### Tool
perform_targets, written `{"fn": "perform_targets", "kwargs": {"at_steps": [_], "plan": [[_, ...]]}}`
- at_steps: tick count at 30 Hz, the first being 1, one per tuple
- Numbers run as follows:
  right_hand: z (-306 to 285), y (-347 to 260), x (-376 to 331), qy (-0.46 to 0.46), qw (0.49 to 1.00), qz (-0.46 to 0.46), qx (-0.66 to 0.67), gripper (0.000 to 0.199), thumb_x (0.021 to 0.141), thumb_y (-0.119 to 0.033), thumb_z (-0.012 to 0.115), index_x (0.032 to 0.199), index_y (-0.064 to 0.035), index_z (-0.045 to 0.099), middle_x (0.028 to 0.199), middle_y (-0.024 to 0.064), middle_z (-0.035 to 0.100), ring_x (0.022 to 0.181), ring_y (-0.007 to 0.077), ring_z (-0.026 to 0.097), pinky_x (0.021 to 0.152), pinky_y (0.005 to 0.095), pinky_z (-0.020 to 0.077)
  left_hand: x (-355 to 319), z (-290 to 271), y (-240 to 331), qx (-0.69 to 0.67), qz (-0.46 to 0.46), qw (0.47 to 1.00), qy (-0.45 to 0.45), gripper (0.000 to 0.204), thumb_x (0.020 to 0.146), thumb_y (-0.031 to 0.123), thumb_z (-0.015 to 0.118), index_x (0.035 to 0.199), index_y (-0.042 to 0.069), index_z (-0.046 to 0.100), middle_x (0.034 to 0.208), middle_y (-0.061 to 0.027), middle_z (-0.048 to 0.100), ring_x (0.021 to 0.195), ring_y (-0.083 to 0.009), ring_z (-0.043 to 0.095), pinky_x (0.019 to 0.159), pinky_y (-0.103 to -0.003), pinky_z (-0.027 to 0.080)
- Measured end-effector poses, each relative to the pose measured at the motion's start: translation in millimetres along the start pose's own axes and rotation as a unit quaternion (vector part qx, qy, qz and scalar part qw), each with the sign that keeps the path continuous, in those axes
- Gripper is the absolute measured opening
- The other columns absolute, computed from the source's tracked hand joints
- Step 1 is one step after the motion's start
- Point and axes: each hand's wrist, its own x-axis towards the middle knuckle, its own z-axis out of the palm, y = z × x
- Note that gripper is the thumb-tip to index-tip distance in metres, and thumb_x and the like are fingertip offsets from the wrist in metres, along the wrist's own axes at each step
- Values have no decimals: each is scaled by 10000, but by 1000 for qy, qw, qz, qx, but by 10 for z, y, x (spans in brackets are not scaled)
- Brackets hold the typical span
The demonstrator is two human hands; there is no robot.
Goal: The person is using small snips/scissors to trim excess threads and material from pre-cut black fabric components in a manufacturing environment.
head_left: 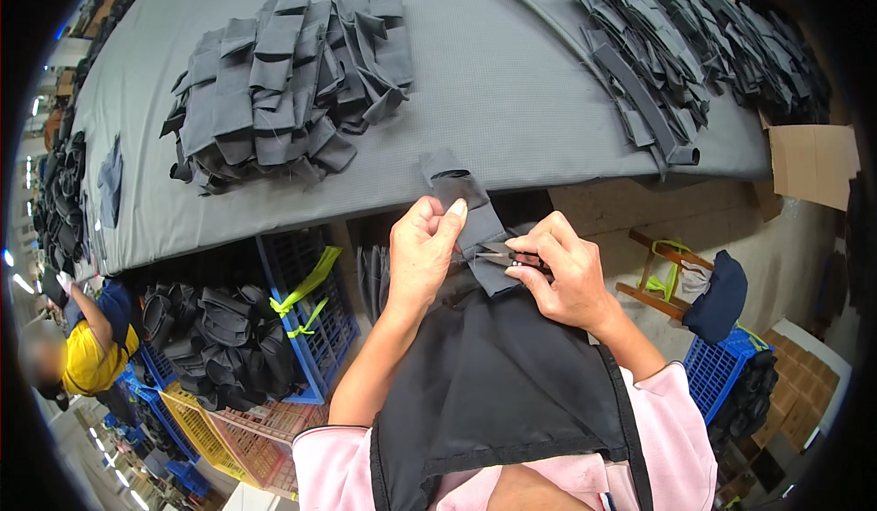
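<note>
My left hand (422,253) pinches a dark grey fabric strip (480,221) between thumb and fingers. The strip's far end rests against the table's near edge, and its lower part hangs over my black apron (502,365). In my right hand (568,272) is a small pair of thread snips (498,257) with dark handles. Their pointed metal blades lie across the strip, close to my left fingers. Whether a thread sits between the blades is too small to tell.
Stacked grey fabric pieces (274,82) lie on the grey-covered table (475,82). More strips (649,73) are piled at the right by a cardboard box (808,164). Blue crates (315,319) stand lower left, a wooden stool (671,269) right. A person in yellow (96,347) works far left.
</note>
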Motion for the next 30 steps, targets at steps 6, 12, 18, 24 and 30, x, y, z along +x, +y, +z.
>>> {"fn": "perform_targets", "kwargs": {"at_steps": [6,12,18,24,30], "plan": [[54,20,46,47,993,-87,-60,285,650,-76,763,899,-49,625,735,49,526,587,196,564,511,299,451,-16,4,-1,-2,-16,1000,-1,247,905,203,631,764,34,517,594,42,519,542,-21,430,506,-203,375],[126,47,-14,56,994,-76,-62,304,631,-20,765,913,-35,651,738,75,546,605,206,550,524,287,447,1,-10,-14,6,-15,1000,0,251,904,204,632,758,36,516,588,47,511,545,-19,424,505,-202,371],[54,3,-29,59,994,22,94,233,687,0,732,908,-11,657,770,64,535,634,152,533,542,261,440,49,4,3,-7,-22,998,-51,277,912,223,621,743,45,492,590,59,480,528,-17,380,484,-202,330],[-235,171,85,-39,937,130,322,327,699,-14,726,1008,-30,623,823,3,477,710,73,481,605,228,418,-72,-150,232,-60,62,994,-69,129,927,53,546,1020,-4,615,941,5,617,871,-68,532,780,-221,427],[-480,753,194,184,976,111,-48,152,819,-118,664,946,-49,617,751,127,619,629,266,598,585,335,465,314,-520,1451,308,428,849,30,243,772,-70,456,957,-34,611,889,-104,629,879,-186,597,821,-281,441]]}}
